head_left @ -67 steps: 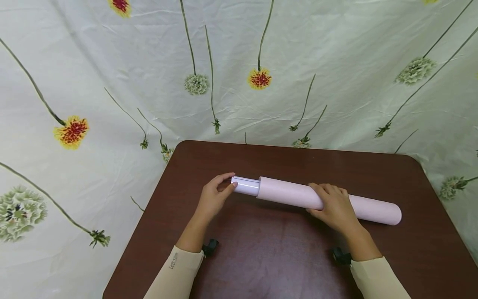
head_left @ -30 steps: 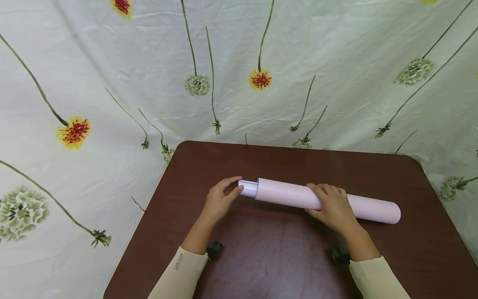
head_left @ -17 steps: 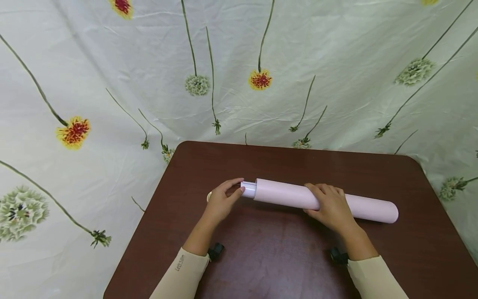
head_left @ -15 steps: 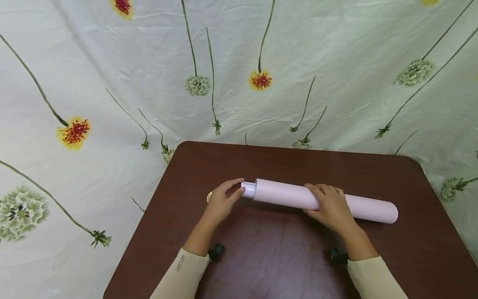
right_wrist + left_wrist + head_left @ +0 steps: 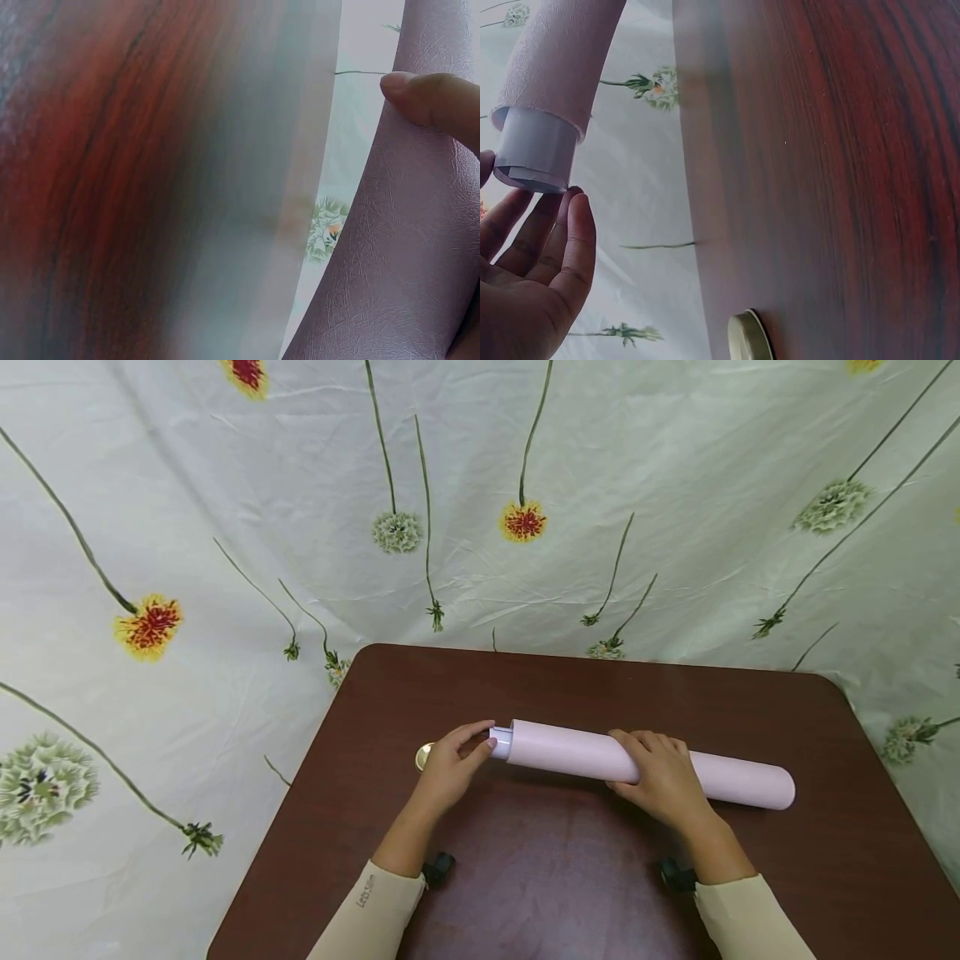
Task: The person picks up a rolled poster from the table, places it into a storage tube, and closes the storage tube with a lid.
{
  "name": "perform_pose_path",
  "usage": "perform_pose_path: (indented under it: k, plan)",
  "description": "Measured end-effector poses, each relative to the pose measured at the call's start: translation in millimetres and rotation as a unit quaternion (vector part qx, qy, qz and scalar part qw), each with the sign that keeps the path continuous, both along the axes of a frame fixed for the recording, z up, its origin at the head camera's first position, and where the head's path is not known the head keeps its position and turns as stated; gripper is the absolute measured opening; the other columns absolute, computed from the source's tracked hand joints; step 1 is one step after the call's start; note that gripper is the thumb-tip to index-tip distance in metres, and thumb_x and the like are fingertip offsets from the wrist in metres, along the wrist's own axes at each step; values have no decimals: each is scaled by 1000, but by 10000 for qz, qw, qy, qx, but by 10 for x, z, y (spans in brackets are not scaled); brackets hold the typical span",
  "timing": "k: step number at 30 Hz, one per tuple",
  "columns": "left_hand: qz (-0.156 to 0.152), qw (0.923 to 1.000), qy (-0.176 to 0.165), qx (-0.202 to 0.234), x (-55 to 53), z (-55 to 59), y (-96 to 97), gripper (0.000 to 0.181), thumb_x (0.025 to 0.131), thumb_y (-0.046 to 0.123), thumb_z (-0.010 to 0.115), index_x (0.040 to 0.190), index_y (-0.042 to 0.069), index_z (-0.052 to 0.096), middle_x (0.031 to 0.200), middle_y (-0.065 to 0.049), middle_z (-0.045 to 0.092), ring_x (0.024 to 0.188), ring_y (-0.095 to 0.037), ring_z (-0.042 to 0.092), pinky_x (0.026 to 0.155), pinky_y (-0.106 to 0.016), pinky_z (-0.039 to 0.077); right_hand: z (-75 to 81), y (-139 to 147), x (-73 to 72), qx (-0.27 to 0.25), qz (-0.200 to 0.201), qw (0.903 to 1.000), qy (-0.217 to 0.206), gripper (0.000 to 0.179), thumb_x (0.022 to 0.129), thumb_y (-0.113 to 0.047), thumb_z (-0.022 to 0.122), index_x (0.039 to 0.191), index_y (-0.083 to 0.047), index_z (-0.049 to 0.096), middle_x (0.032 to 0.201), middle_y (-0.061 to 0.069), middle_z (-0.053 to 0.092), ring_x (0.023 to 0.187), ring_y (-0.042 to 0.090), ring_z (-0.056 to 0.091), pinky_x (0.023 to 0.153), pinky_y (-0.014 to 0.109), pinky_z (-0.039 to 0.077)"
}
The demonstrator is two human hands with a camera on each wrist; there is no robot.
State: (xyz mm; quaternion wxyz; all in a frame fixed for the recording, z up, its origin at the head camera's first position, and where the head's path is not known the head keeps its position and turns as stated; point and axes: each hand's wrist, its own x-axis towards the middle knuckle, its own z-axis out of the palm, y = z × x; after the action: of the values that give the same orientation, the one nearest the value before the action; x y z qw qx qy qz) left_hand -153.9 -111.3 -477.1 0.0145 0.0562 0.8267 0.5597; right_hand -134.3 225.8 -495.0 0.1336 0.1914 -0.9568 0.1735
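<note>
A long pale pink tube [image 5: 573,752] lies slantwise above the table in the head view, its left end uncapped. From that end pokes a short length of rolled white sheet [image 5: 500,742]. My left hand [image 5: 448,768] pinches the roll's outer end between thumb and fingertips; in the left wrist view the roll [image 5: 536,146] shows loose layers inside the tube's mouth. My right hand [image 5: 666,777] grips the tube around its middle, thumb on the near side. The right wrist view shows the thumb [image 5: 431,97] against the tube's textured skin. Most of the roll is hidden inside.
A round gold-coloured lid [image 5: 423,756] lies on the table behind the left hand, also seen as a lid [image 5: 750,336] in the left wrist view. The dark brown table [image 5: 570,877] ends at a flower-printed cloth [image 5: 465,468] behind it.
The roll has slid deeper into the tube, with my left hand moving right along with it. Tube and right hand have shifted slightly left. The gold lid has come into sight.
</note>
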Motion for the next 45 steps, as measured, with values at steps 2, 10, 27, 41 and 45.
perform_pose_path:
  k: [2,10,27,41,45]
  plan:
    - [30,10000,-29,-19,4,2,10,39,98,17,67,135,4,63,128,-16,67,110,-30,68,92,-40,58,0,-2,3,-4,6,10000,8,77,73,-36,90,140,-20,56,120,13,65,115,39,59,97,58,39]
    - [-82,9998,-8,168,40,-12,19,40,97,28,69,134,13,66,125,-11,71,107,-26,71,91,-42,58,4,-13,6,-11,-19,10000,-44,77,73,-36,90,140,-20,55,121,13,65,116,39,59,98,58,39]
    - [-191,9990,-230,332,82,-74,90,38,97,31,69,133,20,67,126,-9,72,108,-23,72,93,-40,58,-4,-4,21,-58,-13,9999,-94,77,74,-36,89,141,-21,55,122,12,64,117,40,58,99,58,38]
    - [-258,9994,-110,220,102,-82,137,38,98,30,67,134,20,66,132,-5,68,111,-21,70,92,-35,58,0,5,22,-46,-20,10000,-19,77,73,-36,90,140,-21,55,121,13,65,116,40,59,97,58,38]
    - [-282,9993,20,228,101,-92,143,36,99,27,67,134,19,66,134,-3,66,116,-20,67,92,-29,58,4,5,22,-61,-16,10000,-16,77,73,-36,90,140,-21,55,121,13,65,115,39,59,97,58,38]
